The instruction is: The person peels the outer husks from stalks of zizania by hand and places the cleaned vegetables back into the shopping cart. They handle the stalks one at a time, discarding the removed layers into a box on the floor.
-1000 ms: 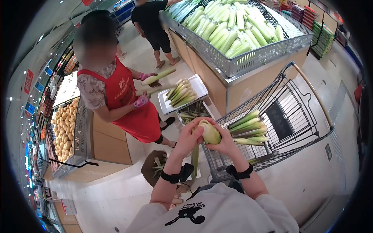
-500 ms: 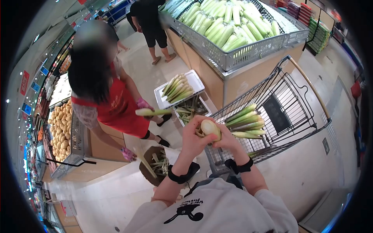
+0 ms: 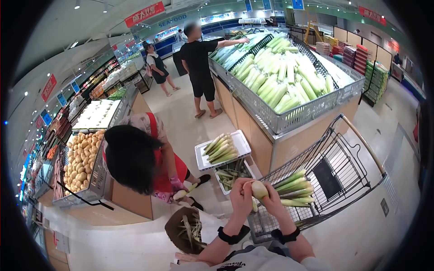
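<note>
A pale, rounded vegetable (image 3: pixel 259 189) is held between my two hands, in front of the cart's near end. My left hand (image 3: pixel 242 194) has its fingers wrapped round the vegetable's left side. Around its right side my right hand (image 3: pixel 272 201) is closed. Long green-and-white stalks (image 3: pixel 296 187) lie in the shopping cart (image 3: pixel 357 167), just right of my hands. Beyond my hands, a white tray (image 3: pixel 244 143) holds a bunch of similar stalks (image 3: pixel 221 149). A second crate (image 3: pixel 224 186) with stalks stands below that tray, partly hidden by my left hand.
A person in a red apron (image 3: pixel 135 158) bends at the left, holding a stalk near a box of peelings (image 3: pixel 174 226). A person in black (image 3: pixel 199 67) reaches over the stand of green vegetables (image 3: pixel 289 77). Potatoes (image 3: pixel 83 158) fill a stand at the left.
The view has tilted up. My hands have turned the vegetable, whose round cut face no longer points at me. The aproned person has bent down, bringing both hands together at the stalk.
</note>
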Demonstrator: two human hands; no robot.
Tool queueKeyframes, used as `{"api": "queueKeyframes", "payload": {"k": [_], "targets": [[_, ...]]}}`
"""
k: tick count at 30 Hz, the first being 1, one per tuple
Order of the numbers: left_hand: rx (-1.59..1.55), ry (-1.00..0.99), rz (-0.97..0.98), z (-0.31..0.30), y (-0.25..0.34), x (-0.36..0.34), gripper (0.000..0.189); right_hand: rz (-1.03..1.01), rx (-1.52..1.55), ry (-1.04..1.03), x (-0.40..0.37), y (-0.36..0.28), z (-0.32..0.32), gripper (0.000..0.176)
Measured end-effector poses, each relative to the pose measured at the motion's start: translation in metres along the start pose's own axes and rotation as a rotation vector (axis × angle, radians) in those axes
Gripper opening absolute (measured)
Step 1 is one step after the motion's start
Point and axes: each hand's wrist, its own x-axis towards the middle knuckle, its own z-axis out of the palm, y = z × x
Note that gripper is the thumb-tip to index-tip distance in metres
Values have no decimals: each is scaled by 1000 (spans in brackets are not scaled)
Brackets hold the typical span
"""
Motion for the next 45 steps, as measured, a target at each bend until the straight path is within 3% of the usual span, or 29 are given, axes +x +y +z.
{"api": "queueKeyframes", "payload": {"k": [1,2,3,5,7,9,10,12,13,15,16,19,21,26,28,29,31,34,37,39,41,43,45], "targets": [[25,65,80,5,2,0,25,-59,-64,111,-4,-2,4,36],[51,128,157,8,4,0,25,-103,-108,245,-8,-1,12,46],[47,128,161,7,8,0,25,-108,-111,245,-10,0,13,46],[21,-190,-84,4,13,-1,27,-44,48,339,-13,3,13,58],[39,-180,-24,5,0,-5,28,-100,-28,347,-9,14,0,56],[35,-45,-119,4,-10,-7,28,-128,-335,160,-6,26,-8,50],[34,-48,-116,2,-12,-7,28,-130,-336,163,-6,20,-7,50],[15,-105,-188,-2,-15,-6,22,140,-186,139,-4,1,-6,50],[14,-95,-187,-2,-19,-5,22,138,-187,129,-1,0,-6,50],[15,14,-80,2,-31,-2,20,-154,-592,305,1,-2,-4,63],[16,17,-79,7,-38,-3,20,-155,-591,303,3,0,-2,63],[-79,21,-206,22,-50,-6,20,-486,-713,427,11,4,7,55],[-18,38,-67,28,-50,-4,22,-425,-613,423,15,-5,4,46],[112,-72,-54,28,-3,3,12,-230,-418,483,17,-22,-19,32],[340,-195,45,18,-13,-3,12,-150,285,636,31,-14,-33,30],[450,-236,118,14,-27,-8,12,-130,269,653,32,-15,-45,30],[449,-271,40,-6,-58,-25,13,-39,675,720,31,-21,-70,28],[372,-243,-181,-52,-81,-49,13,116,599,787,28,-33,-91,27],[363,-42,-340,-119,-122,-81,16,211,738,673,22,7,-115,33],[388,259,-407,-175,-166,-118,16,507,944,769,8,45,-121,38],[-48,680,-618,-222,-179,-161,14,903,974,634,-19,88,-129,30],[-170,1039,-711,-265,-197,-201,17,1012,863,487,-53,133,-133,31],[-133,1193,-701,-298,-207,-231,18,1183,841,498,-74,149,-128,29]]}}
